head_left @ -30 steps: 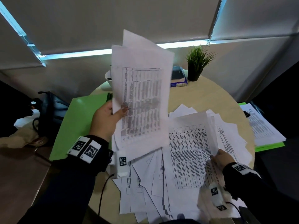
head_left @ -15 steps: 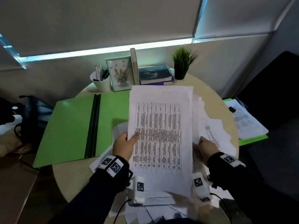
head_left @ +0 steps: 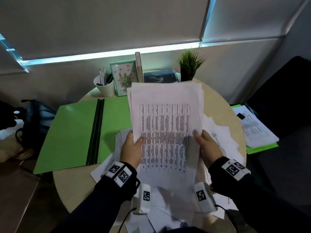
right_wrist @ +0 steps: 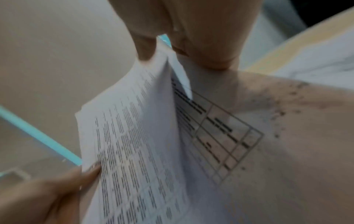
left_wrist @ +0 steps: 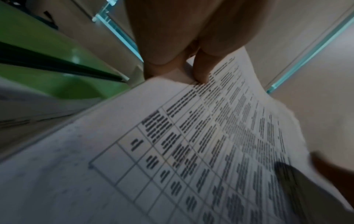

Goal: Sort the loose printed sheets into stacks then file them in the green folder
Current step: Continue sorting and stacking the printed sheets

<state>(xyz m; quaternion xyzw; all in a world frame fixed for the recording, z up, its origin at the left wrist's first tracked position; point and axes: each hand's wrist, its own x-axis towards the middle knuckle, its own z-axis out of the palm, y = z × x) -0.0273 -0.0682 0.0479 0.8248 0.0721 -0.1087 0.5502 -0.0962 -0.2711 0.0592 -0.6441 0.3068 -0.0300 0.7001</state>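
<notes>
Both hands hold a stack of printed sheets [head_left: 165, 125] upright above the round table [head_left: 223, 105]: the left hand [head_left: 132, 148] pinches its left edge, the right hand [head_left: 207, 147] pinches its right edge. The green folder [head_left: 72, 132] lies open to the left, loose sheets [head_left: 218, 132] scattered beneath.

Bare table [head_left: 72, 187] shows at the near left, in front of the open green folder [head_left: 70, 132], whose flat panels lie unobstructed. The held stack of sheets [head_left: 165, 132] stands raised between the left hand [head_left: 132, 148] and right hand [head_left: 207, 148], screening the middle. Loose sheets [head_left: 218, 137] litter the table beneath and to the right. The far edge is crowded: pen cup [head_left: 104, 87], framed picture [head_left: 123, 78], books [head_left: 159, 76] and potted plant [head_left: 190, 64] side by side.
</notes>
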